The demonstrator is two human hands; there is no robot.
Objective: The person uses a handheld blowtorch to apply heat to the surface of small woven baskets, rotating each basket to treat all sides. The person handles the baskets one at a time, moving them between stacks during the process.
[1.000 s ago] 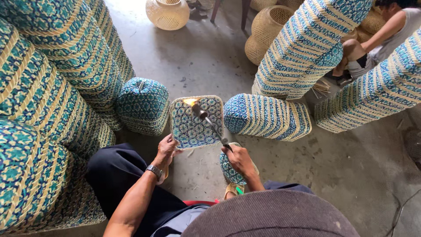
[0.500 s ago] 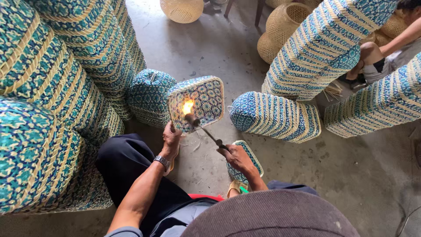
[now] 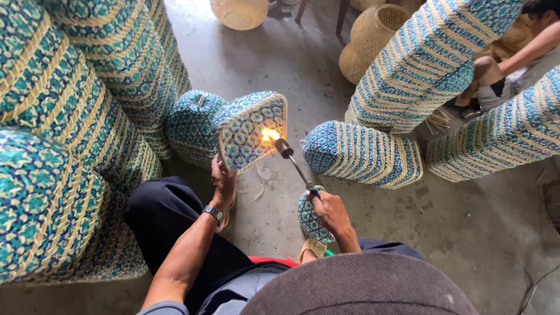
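Note:
My left hand (image 3: 224, 182) grips the lower edge of a square woven basket (image 3: 248, 134) in blue and teal with a tan rim, tilted so its bottom faces me. My right hand (image 3: 329, 211) holds a gas torch (image 3: 298, 175) whose canister is patterned blue. The torch's thin metal neck reaches up and left to a nozzle, and an orange flame burns against the basket's bottom near its right edge. A watch sits on my left wrist.
Tall stacks of matching woven baskets (image 3: 70, 116) fill the left. More stacks lie on the concrete floor at the centre (image 3: 361, 154) and right (image 3: 431, 58). Plain tan wicker baskets (image 3: 373, 29) stand at the back. Another person (image 3: 513, 64) sits at the top right.
The basket has turned and tilted further in my left hand. The flame, lit half a second ago, now plays on the basket's right side. The view has shifted slightly.

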